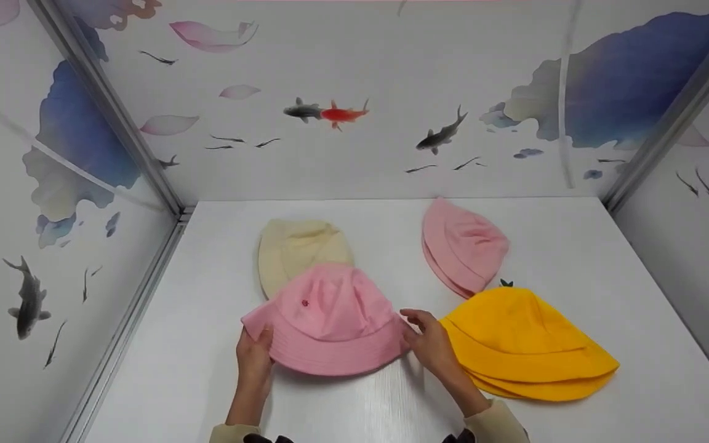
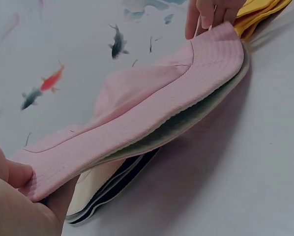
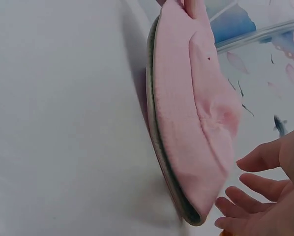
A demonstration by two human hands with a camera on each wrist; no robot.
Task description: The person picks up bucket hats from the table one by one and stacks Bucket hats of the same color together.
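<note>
A pink bucket hat (image 1: pixel 339 323), folded flat with a small dark red mark on its crown, is held up at its left end by my left hand (image 1: pixel 255 360). In the left wrist view the thumb (image 2: pixel 20 174) presses on top of the brim and the fingers go underneath. The brim's grey-green lining (image 2: pixel 171 130) shows along its parted edge. At the hat's other end is my right hand (image 1: pixel 433 346), its fingers loosely spread. The right wrist view has those fingertips (image 3: pixel 221 201) right beside the brim's tip, not wrapped round it.
Behind the held hat lies a cream hat (image 1: pixel 299 246), partly covered by it. A second pink hat (image 1: pixel 465 246) rests farther back on the right, with a yellow hat (image 1: pixel 527 335) in front of it. Printed walls (image 1: pixel 354 166) border the white table (image 1: pixel 164 344).
</note>
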